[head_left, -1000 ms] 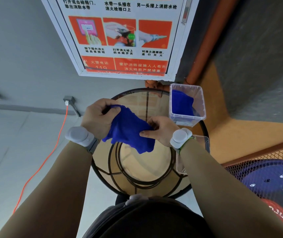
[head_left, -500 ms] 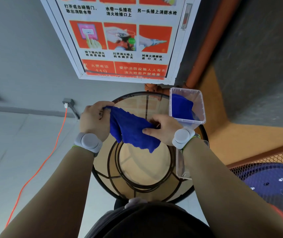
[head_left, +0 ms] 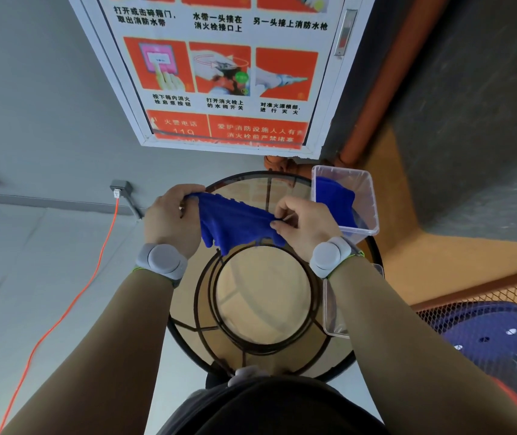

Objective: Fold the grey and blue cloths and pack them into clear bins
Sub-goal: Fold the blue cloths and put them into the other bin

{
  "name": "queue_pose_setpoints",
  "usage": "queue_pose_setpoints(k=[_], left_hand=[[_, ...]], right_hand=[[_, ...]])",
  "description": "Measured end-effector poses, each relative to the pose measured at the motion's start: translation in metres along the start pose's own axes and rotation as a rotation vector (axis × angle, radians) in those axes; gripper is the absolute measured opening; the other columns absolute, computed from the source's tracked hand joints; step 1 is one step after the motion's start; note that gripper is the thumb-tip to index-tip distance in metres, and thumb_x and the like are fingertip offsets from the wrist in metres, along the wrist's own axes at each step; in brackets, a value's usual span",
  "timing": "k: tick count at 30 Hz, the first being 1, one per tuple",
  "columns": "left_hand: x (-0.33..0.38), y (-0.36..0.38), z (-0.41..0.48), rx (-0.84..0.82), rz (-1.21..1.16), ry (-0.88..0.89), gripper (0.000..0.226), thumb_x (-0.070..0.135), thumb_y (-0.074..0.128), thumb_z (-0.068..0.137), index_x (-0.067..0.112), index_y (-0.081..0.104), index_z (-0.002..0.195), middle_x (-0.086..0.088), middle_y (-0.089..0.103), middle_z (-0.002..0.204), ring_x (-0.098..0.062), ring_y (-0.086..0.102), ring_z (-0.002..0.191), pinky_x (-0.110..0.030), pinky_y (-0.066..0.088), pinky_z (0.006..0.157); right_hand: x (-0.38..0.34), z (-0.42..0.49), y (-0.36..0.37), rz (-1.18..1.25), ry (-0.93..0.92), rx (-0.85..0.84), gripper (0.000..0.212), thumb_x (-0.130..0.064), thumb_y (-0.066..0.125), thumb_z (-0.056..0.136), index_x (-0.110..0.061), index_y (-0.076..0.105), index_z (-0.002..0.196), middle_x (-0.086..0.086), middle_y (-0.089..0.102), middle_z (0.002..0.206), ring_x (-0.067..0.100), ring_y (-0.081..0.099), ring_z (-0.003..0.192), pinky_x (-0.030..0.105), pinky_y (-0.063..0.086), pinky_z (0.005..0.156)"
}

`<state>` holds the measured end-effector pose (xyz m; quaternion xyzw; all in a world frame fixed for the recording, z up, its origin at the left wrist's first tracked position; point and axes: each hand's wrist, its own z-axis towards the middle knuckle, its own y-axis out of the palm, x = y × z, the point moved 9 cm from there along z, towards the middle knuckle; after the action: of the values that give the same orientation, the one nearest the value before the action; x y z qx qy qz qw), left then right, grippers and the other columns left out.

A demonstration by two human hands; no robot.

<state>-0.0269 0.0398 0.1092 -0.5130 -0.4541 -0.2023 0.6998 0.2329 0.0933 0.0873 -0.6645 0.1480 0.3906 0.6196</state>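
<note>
Change since earlier frames: your hands have drawn apart and the blue cloth (head_left: 235, 219), which hung bunched between them, is now pulled out along its top edge.
Near bin: a clear bin (head_left: 334, 304) sits at the table's right edge, mostly hidden under your right forearm; what shows of it looks empty, but you cannot tell for the covered part.
Table: a round glass table (head_left: 263, 296) with dark metal rings stands directly below your hands; no cloth rests on the glass.
Left hand: your left hand (head_left: 172, 219) is closed on the cloth's left corner, fingers curled over the edge.
Right hand: your right hand (head_left: 306, 224) pinches the cloth's right corner between thumb and forefinger.
Cloth position: held in the air above the table's far half, top edge taut, lower part hanging loose and uneven; it appears clear of the glass.
Far bin: a second clear bin (head_left: 370, 196) stands at the table's far right, just beyond your right hand, with a folded blue cloth (head_left: 335, 199) inside.
Grey cloths: none visible from this view.
Progress: one blue cloth appears packed. The one in hand is judged to be at the spreading stage, with folding and packing still to do. How many cloths remain cannot be told.
Background: a fire-safety poster (head_left: 219, 70) on the wall, an orange cable (head_left: 94, 268) on the floor.
</note>
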Motion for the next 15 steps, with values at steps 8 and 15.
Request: queue_pose_setpoints(k=[8, 15], left_hand=[[-0.008, 0.01, 0.03, -0.012, -0.006, 0.0, 0.035, 0.017, 0.043, 0.104, 0.035, 0.07, 0.118, 0.013, 0.072, 0.11, -0.012, 0.066, 0.099, -0.029, 0.054, 0.079], [-0.018, 0.026, 0.059, -0.04, 0.02, 0.002, 0.039, 0.017, 0.042, 0.1, 0.048, 0.065, 0.108, 0.033, 0.064, 0.095, 0.007, 0.061, 0.089, -0.017, 0.045, 0.07]], right_hand=[[0.013, 0.021, 0.02, -0.033, 0.105, -0.177, 0.019, -0.032, 0.07, 0.094, -0.035, 0.052, 0.098, -0.012, 0.066, 0.088, 0.007, 0.064, 0.08, 0.023, 0.053, 0.069], [0.016, 0.049, 0.024, -0.197, 0.146, -0.291, 0.024, -0.025, 0.072, 0.093, -0.019, 0.067, 0.115, -0.005, 0.07, 0.106, 0.019, 0.067, 0.1, 0.028, 0.051, 0.081]])
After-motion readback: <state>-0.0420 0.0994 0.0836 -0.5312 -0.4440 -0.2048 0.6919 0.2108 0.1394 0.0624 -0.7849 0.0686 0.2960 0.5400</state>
